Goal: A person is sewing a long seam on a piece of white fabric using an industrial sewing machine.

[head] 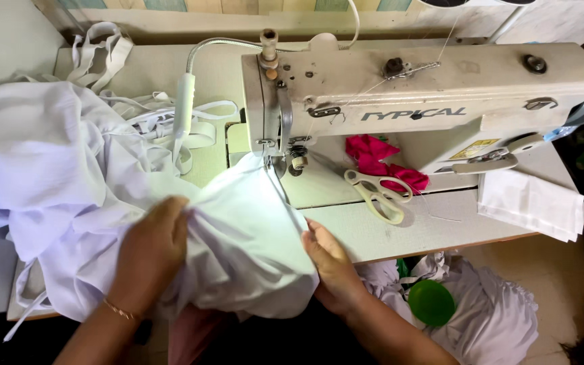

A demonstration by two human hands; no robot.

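**White fabric at sewing machine**

White fabric (238,230): bunched on the tabletop (400,233), leading edge under the sewing machine (427,101) needle. Left hand (150,253): fingers curled, gripping a fold. Right hand (329,263): fingers closed along the fabric's right edge. Cream-handled scissors (376,196) beside pink cloth scraps (380,162); white strips (163,122) behind.

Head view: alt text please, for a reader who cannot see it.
Two bare hands hold bunched white cloth under the needle of a worn cream sewing machine: the left hand presses on top, the right hand has its grip on the near edge. Cream-handled scissors and pink fabric lie on the table beside them.
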